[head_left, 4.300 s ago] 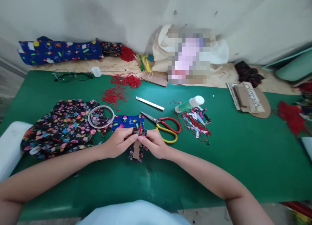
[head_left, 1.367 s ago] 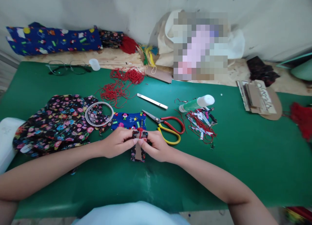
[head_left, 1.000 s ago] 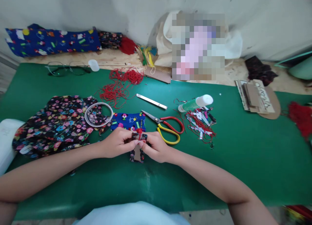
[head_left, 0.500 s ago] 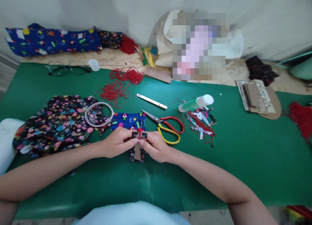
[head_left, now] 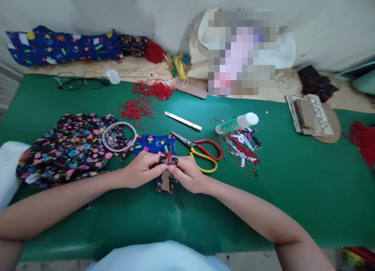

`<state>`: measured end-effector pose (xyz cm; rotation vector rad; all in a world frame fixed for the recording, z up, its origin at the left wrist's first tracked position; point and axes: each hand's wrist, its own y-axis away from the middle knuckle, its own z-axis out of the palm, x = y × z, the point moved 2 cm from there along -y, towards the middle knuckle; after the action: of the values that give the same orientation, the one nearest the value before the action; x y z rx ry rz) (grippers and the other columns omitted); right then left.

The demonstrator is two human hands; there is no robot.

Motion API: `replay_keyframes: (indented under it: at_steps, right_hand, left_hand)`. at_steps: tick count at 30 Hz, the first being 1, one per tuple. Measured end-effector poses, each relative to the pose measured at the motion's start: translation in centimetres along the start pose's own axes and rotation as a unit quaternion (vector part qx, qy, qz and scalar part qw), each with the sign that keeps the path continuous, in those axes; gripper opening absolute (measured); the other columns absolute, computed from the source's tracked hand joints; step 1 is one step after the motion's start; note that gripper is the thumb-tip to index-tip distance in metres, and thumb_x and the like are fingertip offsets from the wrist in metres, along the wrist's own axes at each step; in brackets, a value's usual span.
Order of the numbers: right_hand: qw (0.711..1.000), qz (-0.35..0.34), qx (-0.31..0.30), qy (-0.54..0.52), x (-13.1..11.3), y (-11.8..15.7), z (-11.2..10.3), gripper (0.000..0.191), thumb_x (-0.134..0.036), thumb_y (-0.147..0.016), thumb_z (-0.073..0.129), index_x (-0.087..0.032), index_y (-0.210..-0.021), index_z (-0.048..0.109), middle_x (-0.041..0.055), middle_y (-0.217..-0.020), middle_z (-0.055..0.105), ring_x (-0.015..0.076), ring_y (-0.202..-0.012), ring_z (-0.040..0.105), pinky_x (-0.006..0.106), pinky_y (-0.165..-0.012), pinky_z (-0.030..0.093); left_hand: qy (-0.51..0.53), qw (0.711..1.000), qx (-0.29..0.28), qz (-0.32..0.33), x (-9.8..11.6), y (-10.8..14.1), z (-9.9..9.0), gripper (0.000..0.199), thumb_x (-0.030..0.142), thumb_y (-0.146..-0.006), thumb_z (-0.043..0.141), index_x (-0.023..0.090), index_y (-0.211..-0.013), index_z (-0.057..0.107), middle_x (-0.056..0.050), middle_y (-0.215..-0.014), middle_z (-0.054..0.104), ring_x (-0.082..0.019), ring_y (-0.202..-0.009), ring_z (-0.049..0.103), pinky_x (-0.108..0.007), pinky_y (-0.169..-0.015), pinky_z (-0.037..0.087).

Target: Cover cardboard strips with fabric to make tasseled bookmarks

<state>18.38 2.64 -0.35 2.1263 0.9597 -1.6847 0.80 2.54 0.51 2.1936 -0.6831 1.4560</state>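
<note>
Black floral piece [head_left: 165, 182], pinched by our left hand [head_left: 144, 170] and right hand [head_left: 190, 175], seems light, rather stiff; we should grip its edges.

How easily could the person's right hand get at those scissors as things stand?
Yes, probably quite easily: the scissors lie right beside the right hand, mostly uncovered. That hand would likely have to let go of the floral-edged strip first.
</note>
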Motion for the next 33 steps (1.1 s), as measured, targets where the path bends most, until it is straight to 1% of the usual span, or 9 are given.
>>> replay_keyframes:
  at_steps: [5,9,14,19,22,25,27,30,33]
  right_hand:
    - [1.000,-0.002,0.009,0.010,-0.2,-0.1,-0.1,0.026,-0.021,-0.098,0.043,-0.020,-0.072,0.042,-0.0071,-0.057,0.040,0.0055,-0.050,0.034,0.020,-0.051,0.028]
    - [0.999,0.023,0.012,0.018,-0.1,0.0,0.0,0.029,-0.027,-0.099,0.042,-0.020,-0.071,0.043,-0.0063,-0.056,0.042,0.0068,-0.050,0.037,0.022,-0.051,0.028]
    - [0.999,0.050,0.006,-0.020,0.0,0.2,-0.2,0.027,-0.032,-0.101,0.038,-0.019,-0.081,0.051,-0.0046,-0.057,0.050,0.0090,-0.053,0.047,0.022,-0.052,0.035]
    - [0.995,0.090,0.002,-0.035,-0.1,0.4,-0.2,0.027,-0.036,-0.102,0.037,-0.021,-0.082,0.046,-0.0043,-0.057,0.052,0.0091,-0.051,0.049,0.022,-0.049,0.036]
    - [0.989,0.121,0.034,-0.078,0.0,0.6,0.2,0.019,-0.036,-0.101,0.043,-0.023,-0.087,0.042,-0.0064,-0.060,0.050,0.0080,-0.048,0.048,0.020,-0.046,0.036]
    - [0.988,0.069,0.124,-0.064,0.0,0.8,0.4,0.013,-0.027,-0.097,0.052,-0.025,-0.100,0.039,-0.0066,-0.070,0.049,0.0070,-0.052,0.049,0.019,-0.046,0.038]
    - [0.985,0.008,0.173,0.012,-0.2,0.9,0.4,0.018,-0.018,-0.094,0.055,-0.025,-0.103,0.041,-0.0060,-0.074,0.047,0.0069,-0.055,0.048,0.019,-0.049,0.039]
    - [0.965,-0.060,0.198,0.160,-0.7,1.0,0.4,0.018,-0.012,-0.090,0.061,-0.024,-0.100,0.052,-0.0034,-0.077,0.048,0.0085,-0.062,0.048,0.022,-0.054,0.041]
    - [0.948,-0.080,0.201,0.234,-1.0,1.0,0.3,0.017,-0.013,-0.089,0.064,-0.023,-0.102,0.060,-0.0002,-0.081,0.051,0.0112,-0.069,0.051,0.025,-0.057,0.045]
  left_hand:
    - [-0.008,1.000,-0.007,-0.007,0.1,0.0,-0.1,0.033,0.029,-0.095,0.040,0.017,-0.065,0.048,0.004,-0.053,0.049,-0.008,-0.050,0.045,-0.021,-0.052,0.032]
    - [-0.035,0.999,0.008,-0.006,0.0,0.1,-0.1,0.036,0.031,-0.096,0.040,0.018,-0.063,0.044,0.004,-0.053,0.047,-0.008,-0.050,0.042,-0.022,-0.052,0.030]
    - [0.035,0.999,-0.006,-0.029,-0.1,0.1,-0.1,0.038,0.035,-0.098,0.038,0.018,-0.066,0.045,0.005,-0.052,0.048,-0.007,-0.048,0.045,-0.020,-0.050,0.033]
    - [0.064,0.997,0.019,-0.032,-0.3,0.2,-0.1,0.043,0.041,-0.100,0.038,0.017,-0.065,0.046,0.005,-0.050,0.048,-0.006,-0.047,0.044,-0.019,-0.048,0.033]
    - [0.097,0.993,0.041,-0.053,-0.7,0.4,0.1,0.044,0.046,-0.099,0.039,0.017,-0.067,0.046,0.005,-0.049,0.048,-0.006,-0.044,0.044,-0.018,-0.045,0.032]
    - [0.144,0.985,0.050,-0.084,-1.0,0.5,0.3,0.043,0.050,-0.098,0.041,0.019,-0.069,0.044,0.007,-0.049,0.046,-0.006,-0.040,0.046,-0.017,-0.040,0.031]
    - [0.158,0.983,0.034,-0.089,-1.0,0.6,0.4,0.041,0.050,-0.098,0.041,0.019,-0.072,0.044,0.007,-0.049,0.047,-0.007,-0.039,0.049,-0.017,-0.039,0.033]
    - [0.133,0.988,-0.001,-0.071,-0.8,0.6,0.4,0.036,0.044,-0.099,0.040,0.018,-0.076,0.049,0.005,-0.050,0.053,-0.008,-0.042,0.055,-0.018,-0.042,0.040]
    - [0.099,0.994,-0.014,-0.041,-0.5,0.4,0.3,0.030,0.037,-0.099,0.040,0.016,-0.081,0.052,0.004,-0.053,0.058,-0.009,-0.045,0.057,-0.018,-0.045,0.043]
